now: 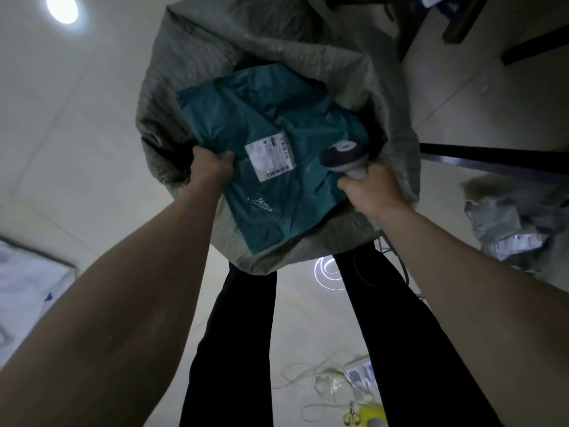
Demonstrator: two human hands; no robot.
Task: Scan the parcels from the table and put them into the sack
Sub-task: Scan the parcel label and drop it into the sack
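Teal plastic mailer parcel [271,143], flat and crumpled, lies tilted across the open mouth of the sack [172,97], far end inside, near end over the rim. White shipping label [270,158] with barcodes faces up at mid-parcel; a clear tape patch sits below it. Sack is pale grey-green woven fabric, slumped on the floor, rim folded outward.

label print [271,155] too small, sack [172,87] interior hidden

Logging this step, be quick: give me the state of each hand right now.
Left hand: closed, gripping the edge of the teal parcel over the sack.
Right hand: closed around the scanner handle.
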